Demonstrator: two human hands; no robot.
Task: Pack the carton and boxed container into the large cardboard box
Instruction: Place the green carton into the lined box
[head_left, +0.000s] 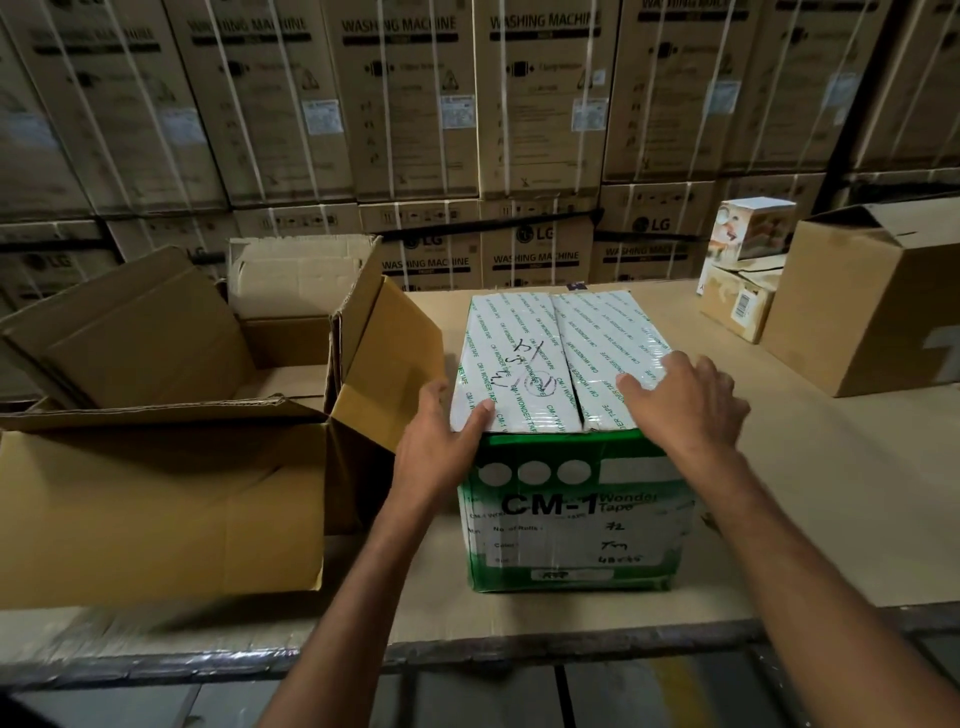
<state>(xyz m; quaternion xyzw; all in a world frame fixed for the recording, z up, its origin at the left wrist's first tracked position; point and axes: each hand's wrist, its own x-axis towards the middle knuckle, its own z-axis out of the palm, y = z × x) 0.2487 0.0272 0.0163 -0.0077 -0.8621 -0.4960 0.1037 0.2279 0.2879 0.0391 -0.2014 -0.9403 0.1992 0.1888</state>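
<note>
reached in over the near edge of the surface (779, 499) with two bare forearms. set the left grip (441, 441) against the near left corner of the carton (540, 353), thumb laid flat on the taped top, fingers held apart from it and run along the left side, tips out of sight. laid the right grip (685, 405) on the near right part of the same top, fingers splayed and straight, palm down over the corner, pinching nothing.

had the carton upright on the surface, just right of centre: green and white, marked "cm-1 wonder tape" on the near face, with handwriting on top and a seam down the middle under shiny printed tape.

had the large cardboard box (156, 499) just beside the carton on the left, open, flaps thrown outward, the near flap folded down toward the surface's edge and the right flap (384, 343) leaning toward the carton, close by the left grip; could not tell whether touching. showed only bare brown board inside where visible.

kept well apart from both, at the far right of the surface, the boxed container (753, 228): a small printed box perched on a flatter brown box (737, 306). had a plain brown box (872, 312), top flaps raised, just right of that pair.

closed off the far side with a wall of stacked, strapped cartons (415, 104) marked "washing machine".
</note>
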